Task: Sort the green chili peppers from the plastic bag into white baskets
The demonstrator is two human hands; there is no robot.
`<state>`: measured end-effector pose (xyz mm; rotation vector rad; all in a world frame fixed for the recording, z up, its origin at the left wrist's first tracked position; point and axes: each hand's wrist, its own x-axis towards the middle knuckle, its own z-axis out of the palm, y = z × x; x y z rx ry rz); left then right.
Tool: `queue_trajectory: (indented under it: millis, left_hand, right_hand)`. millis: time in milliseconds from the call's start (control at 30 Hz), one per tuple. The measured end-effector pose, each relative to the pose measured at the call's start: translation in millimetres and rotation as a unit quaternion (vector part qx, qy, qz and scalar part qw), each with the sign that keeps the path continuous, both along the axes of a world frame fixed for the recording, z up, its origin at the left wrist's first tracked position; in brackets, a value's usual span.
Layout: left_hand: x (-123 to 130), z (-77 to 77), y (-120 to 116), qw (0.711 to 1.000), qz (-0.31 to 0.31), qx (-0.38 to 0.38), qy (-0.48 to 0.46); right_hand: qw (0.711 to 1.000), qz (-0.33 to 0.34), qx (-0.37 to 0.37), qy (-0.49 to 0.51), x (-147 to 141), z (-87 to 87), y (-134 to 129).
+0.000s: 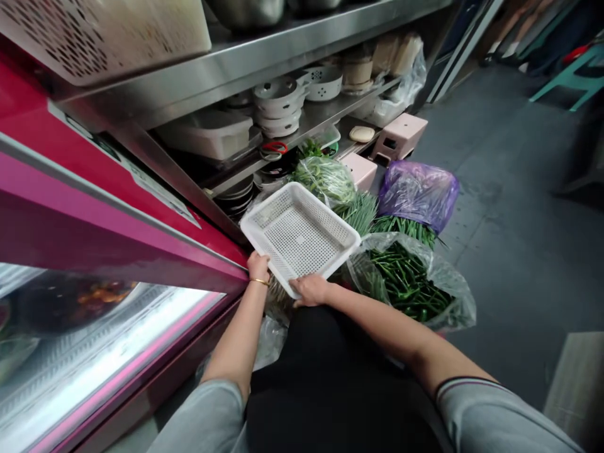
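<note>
A white perforated plastic basket (302, 242) is held out in front of me, tilted, with only its mesh bottom showing inside. My left hand (258, 267) grips its near left rim, a gold bangle on the wrist. On the near rim, further right, my right hand (310, 290) is closed with the thumb over the edge. Just right of the basket stands an open clear bag of green chili peppers (410, 283). Beyond its far side lie bagged leafy greens (325, 179) and thin green stalks (359, 212).
A purple bag (418, 192) covers more long greens on the floor. Steel shelves (264, 66) hold white pots (278, 104), red-handled scissors (274, 149) and tubs. Pink stools (400, 135) stand beside them. A red-and-pink display cabinet (117, 207) closes off my left. A person's legs (514, 31) show at far right.
</note>
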<state>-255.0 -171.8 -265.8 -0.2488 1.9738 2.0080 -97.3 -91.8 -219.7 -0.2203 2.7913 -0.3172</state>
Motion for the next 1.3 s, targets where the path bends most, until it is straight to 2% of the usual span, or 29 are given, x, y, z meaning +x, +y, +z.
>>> queue_trajectory:
  millis: [67,133,200,267,333,400,500,600,700,767,867,967,1067,1167,1233,1300]
  left_hand:
    - [-8,-16.7,-4,0.999,0.019,-0.047,-0.002]
    - [-19,-21.9,-7,0.997,0.024,-0.067,0.035]
    - [-30,-18.3,-11,0.986,0.015,-0.122,0.113]
    - [-33,-11.5,-12,0.959,-0.016,-0.205,0.193]
    - [-26,-5.1,-12,0.932,-0.061,-0.274,0.231]
    - [-9,0.5,-11,0.913,-0.105,-0.298,0.257]
    - [26,7.5,-10,0.906,-0.165,-0.237,0.309]
    - [57,7.9,-14,0.896,-0.28,-0.156,0.307]
    - [75,1.2,-22,0.865,-0.39,-0.155,0.275]
    - [78,-3.7,-27,0.86,-0.41,-0.163,0.257]
    - [79,-9.3,-28,0.878,-0.398,-0.146,0.223]
    - [82,-13.6,-28,0.88,-0.409,-0.145,0.191]
    - [81,-11.2,-34,0.847,-0.434,-0.208,0.227]
    - [74,10.6,-39,0.804,-0.434,-0.253,0.318]
    - [73,38.0,-37,0.771,-0.436,-0.256,0.388]
    - [83,69.2,-27,0.737,-0.444,-0.24,0.45]
  right_hand:
    - [0.999,0.034,-0.02,0.016,6,-5.3,16]
    - [0.993,0.052,-0.03,0.098,18,-0.8,41]
    - [0.989,0.03,0.003,0.144,30,3.9,68]
    - [0.991,-0.006,0.071,0.115,35,1.9,91]
    - [0.991,-0.018,0.114,0.06,29,-7.1,103]
    - [0.993,-0.017,0.112,0.039,14,-18.4,106]
    - [0.996,-0.002,0.071,0.046,-10,-32.3,102]
    - [0.998,0.027,0.041,0.03,-14,-39.4,102]
    - [0.998,0.037,0.047,0.036,-10,-38.1,109]
    - [0.995,0.065,0.062,0.036,-10,-33.8,115]
    - [0.992,0.096,0.083,0.017,-17,-28.8,117]
    - [0.993,0.069,0.1,-0.006,-19,-23.9,106]
    - [0.994,0.034,0.106,0.01,-8,-0.9,91]
    - [0.99,0.005,0.031,0.138,34,50.0,93]
    - [0.965,-0.084,-0.011,0.246,87,86.6,105]
    - [0.905,-0.266,0.022,0.332,153,108.7,119]
